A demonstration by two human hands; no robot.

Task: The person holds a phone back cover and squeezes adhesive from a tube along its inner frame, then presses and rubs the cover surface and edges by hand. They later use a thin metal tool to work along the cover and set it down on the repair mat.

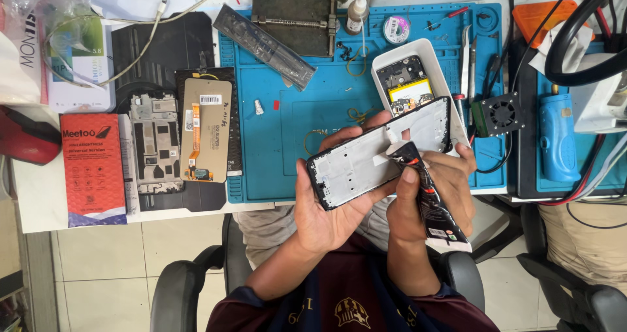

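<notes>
My left hand grips a phone frame from below; the frame is white inside with a black rim and tilts up to the right over the table's front edge. My right hand holds a black glue tube, and the tube's nozzle touches the inside of the frame near its upper edge. Both hands hover above my lap, just in front of the blue work mat.
A white tray with a phone board and a yellow battery sits behind the frame. To the left lie a display panel, a second metal frame and a red box. A small fan, tweezers and a blue tool are right.
</notes>
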